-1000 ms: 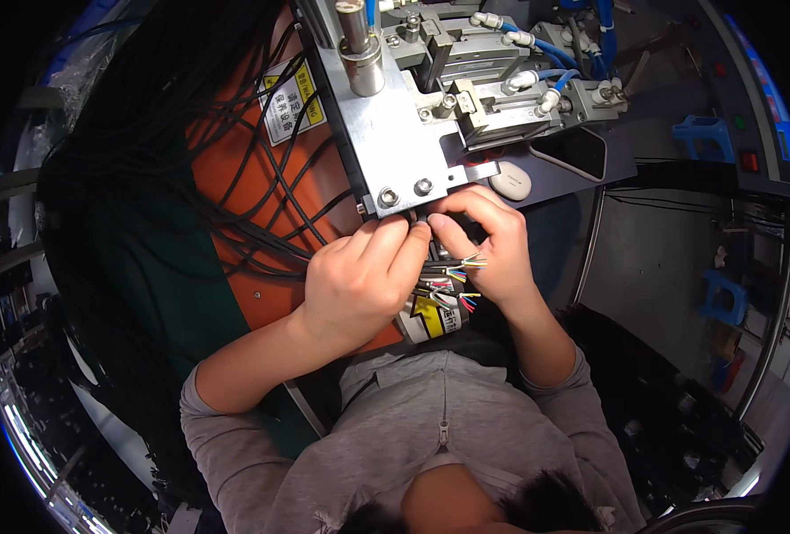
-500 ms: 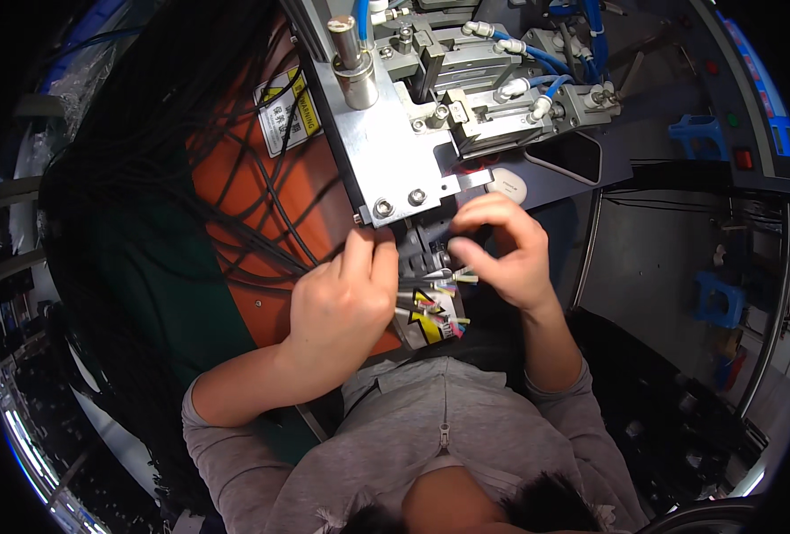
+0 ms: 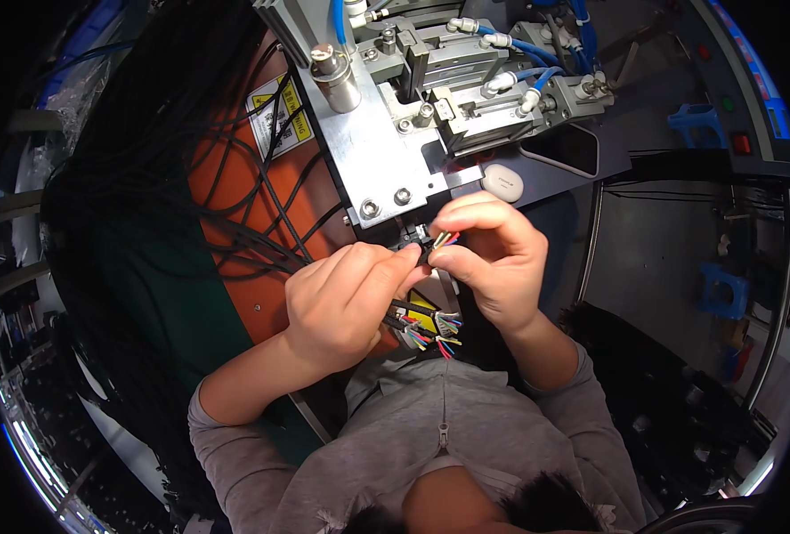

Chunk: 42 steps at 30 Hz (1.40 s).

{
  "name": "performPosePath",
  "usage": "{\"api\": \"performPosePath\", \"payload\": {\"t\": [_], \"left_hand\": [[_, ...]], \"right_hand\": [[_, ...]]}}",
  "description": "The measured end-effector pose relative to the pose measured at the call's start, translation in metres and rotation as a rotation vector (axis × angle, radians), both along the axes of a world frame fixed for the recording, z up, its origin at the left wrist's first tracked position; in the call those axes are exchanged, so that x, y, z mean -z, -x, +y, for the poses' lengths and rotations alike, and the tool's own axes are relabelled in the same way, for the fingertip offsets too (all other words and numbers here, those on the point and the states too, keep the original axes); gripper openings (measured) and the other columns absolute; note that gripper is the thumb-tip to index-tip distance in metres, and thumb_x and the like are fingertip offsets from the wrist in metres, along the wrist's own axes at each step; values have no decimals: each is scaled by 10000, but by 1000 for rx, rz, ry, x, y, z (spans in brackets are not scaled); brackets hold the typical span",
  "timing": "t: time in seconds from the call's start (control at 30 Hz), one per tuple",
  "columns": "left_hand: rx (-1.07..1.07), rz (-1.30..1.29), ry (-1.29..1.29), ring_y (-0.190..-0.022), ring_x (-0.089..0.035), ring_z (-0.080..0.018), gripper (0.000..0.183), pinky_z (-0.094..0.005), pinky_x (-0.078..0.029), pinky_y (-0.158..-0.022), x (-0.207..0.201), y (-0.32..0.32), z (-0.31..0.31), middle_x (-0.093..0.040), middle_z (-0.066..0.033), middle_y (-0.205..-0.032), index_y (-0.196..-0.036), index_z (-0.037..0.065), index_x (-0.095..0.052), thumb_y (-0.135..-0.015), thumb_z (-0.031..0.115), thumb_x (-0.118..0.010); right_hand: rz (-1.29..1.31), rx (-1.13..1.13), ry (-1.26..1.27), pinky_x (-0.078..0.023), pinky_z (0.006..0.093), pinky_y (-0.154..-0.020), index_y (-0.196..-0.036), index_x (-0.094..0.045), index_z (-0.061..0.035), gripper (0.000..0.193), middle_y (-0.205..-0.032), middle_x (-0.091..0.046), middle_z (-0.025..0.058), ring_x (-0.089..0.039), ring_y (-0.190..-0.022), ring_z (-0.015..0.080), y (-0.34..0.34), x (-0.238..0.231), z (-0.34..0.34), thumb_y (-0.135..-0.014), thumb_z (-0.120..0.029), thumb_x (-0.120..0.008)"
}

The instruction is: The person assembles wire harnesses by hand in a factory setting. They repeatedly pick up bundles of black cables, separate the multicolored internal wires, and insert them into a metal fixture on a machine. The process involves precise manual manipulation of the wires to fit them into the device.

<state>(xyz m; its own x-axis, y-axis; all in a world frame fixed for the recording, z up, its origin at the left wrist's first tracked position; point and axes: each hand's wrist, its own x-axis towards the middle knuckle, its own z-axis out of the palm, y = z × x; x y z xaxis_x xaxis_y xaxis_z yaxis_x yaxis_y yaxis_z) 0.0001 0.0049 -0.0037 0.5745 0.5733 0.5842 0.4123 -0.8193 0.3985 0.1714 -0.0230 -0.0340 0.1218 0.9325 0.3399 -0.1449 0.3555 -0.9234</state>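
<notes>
My left hand (image 3: 341,298) is closed around a black cable, thumb and forefinger pinching it close to its stripped end. Coloured wires (image 3: 446,239) in red, blue and pale tones fan out from that end. Curled about these wires is my right hand (image 3: 499,258), its thumb touching them from below and its forefinger bent above. More black cables with bare coloured wire ends (image 3: 435,331) hang below my left hand. Just beyond both hands is the front of a metal machine plate (image 3: 372,165) with bolts; the small dark parts under it are partly hidden by my fingers.
Pneumatic cylinders (image 3: 493,120) with blue hoses stand behind the plate. A white oval case (image 3: 502,182) and a phone-like dark slab (image 3: 562,149) lie to the right. Black cables (image 3: 266,191) spread over the orange surface (image 3: 243,307) at left, beside a yellow-and-white warning label (image 3: 279,117).
My left hand has drawn back from the plate's edge, bringing a cable end into clear view. My right hand's fingers have closed in on its coloured wires. The other wire ends have shifted lower.
</notes>
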Motion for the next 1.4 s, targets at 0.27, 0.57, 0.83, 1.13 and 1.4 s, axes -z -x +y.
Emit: {"api": "performPosePath", "payload": {"t": [0.27,0.57,0.83,1.13,1.4], "left_hand": [[-20,-34,-5,-528,-544,-158,167,-273,-415,-431,2,-3,0,-518,-41,-667,-844,-15,-631,-736,65,-729],[-74,102,-36,-552,-523,-119,144,-256,-389,-427,7,-1,-5,-521,-27,-720,-872,8,-643,-738,58,-662],[-21,198,-75,-605,-564,-123,338,-244,-409,-453,3,2,-6,-558,-24,-760,-996,45,-697,-661,83,-676],[-115,424,-90,-548,-427,-86,328,-228,-335,-421,7,-5,-13,-394,8,-690,-1026,69,-688,-702,70,-633],[-166,439,-50,-532,-444,-86,329,-235,-359,-423,4,-8,-17,-391,-1,-685,-1021,75,-696,-699,23,-653]], "right_hand": [[77,-47,229,-487,258,-715,-818,-683,25,93,-823,-658,101,-630,-798,150,2,-11,0,-749,5,-742],[-591,170,-121,-421,323,-604,-768,-597,-24,160,-724,-574,89,-536,-668,239,0,-10,4,-712,-38,-746],[-219,-298,375,-432,246,-677,-843,-623,12,124,-786,-595,57,-552,-753,104,-36,-5,1,-838,-100,-677],[-725,42,105,-454,354,-642,-802,-628,8,48,-752,-592,123,-575,-709,276,-14,5,6,-796,-35,-649],[-737,91,10,-428,367,-600,-726,-583,-9,54,-693,-546,104,-524,-659,277,-10,10,3,-735,-14,-636]]}}
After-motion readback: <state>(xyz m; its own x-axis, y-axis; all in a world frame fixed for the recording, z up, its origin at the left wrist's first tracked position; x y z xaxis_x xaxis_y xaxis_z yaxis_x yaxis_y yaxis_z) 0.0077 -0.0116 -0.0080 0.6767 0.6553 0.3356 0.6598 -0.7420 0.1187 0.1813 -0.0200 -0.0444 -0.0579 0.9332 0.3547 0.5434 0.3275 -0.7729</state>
